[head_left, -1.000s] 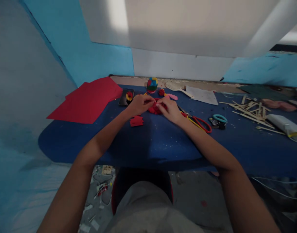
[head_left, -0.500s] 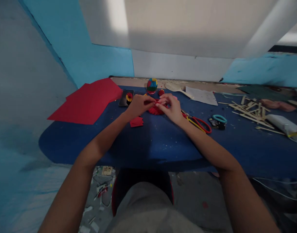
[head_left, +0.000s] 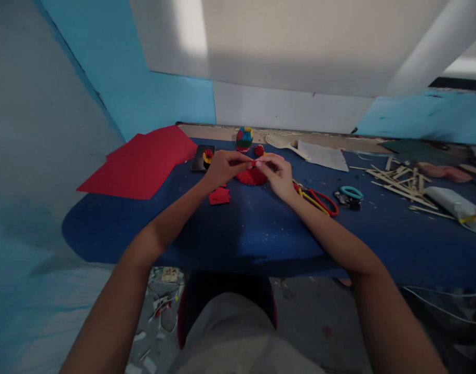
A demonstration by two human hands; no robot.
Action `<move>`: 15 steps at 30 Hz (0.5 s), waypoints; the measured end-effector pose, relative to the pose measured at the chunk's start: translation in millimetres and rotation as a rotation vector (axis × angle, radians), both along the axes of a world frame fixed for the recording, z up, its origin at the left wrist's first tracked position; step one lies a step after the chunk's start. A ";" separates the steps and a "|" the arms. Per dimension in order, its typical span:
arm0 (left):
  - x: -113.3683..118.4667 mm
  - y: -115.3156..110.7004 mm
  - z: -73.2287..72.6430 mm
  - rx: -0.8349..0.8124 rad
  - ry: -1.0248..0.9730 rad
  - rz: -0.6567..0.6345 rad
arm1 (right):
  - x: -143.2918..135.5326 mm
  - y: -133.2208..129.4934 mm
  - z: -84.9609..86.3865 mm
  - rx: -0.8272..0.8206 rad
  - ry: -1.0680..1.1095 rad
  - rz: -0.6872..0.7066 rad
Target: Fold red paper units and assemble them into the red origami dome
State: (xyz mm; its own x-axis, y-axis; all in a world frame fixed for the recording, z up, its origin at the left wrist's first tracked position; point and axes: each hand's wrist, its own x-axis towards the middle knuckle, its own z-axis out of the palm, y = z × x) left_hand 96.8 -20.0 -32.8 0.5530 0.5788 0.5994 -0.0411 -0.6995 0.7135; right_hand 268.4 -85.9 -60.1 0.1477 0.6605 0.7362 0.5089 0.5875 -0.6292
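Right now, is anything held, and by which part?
A small red piece, pinched in the fingers of the left hand and right hand, apparently at opposite ends; exact edges unclear.

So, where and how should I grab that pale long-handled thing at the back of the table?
Probably by the end of its slim handle, coming from the near right with your right hand, once free of the small red piece. The pale long-handled thing lies with its broad head far left and its handle angled toward you.
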 end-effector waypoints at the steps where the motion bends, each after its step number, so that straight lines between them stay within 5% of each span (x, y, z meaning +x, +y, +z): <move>1: -0.1 -1.3 0.7 -0.005 0.001 0.014 | -1.0 -1.1 0.9 0.008 -0.014 -0.028; 9: -2.4 -1.3 1.3 0.048 0.153 0.065 | -0.7 -6.2 3.3 0.020 -0.226 -0.064; 15: 0.9 -7.0 -1.3 0.092 0.166 0.279 | 3.7 0.8 -7.5 -0.020 -0.195 -0.185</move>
State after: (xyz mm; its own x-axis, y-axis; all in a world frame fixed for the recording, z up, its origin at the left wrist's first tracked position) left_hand 97.7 -26.9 -34.1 0.4754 0.6691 0.5712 0.2722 -0.7293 0.6278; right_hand 272.1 -85.1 -67.7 0.1239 0.6501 0.7496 0.7188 0.4620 -0.5195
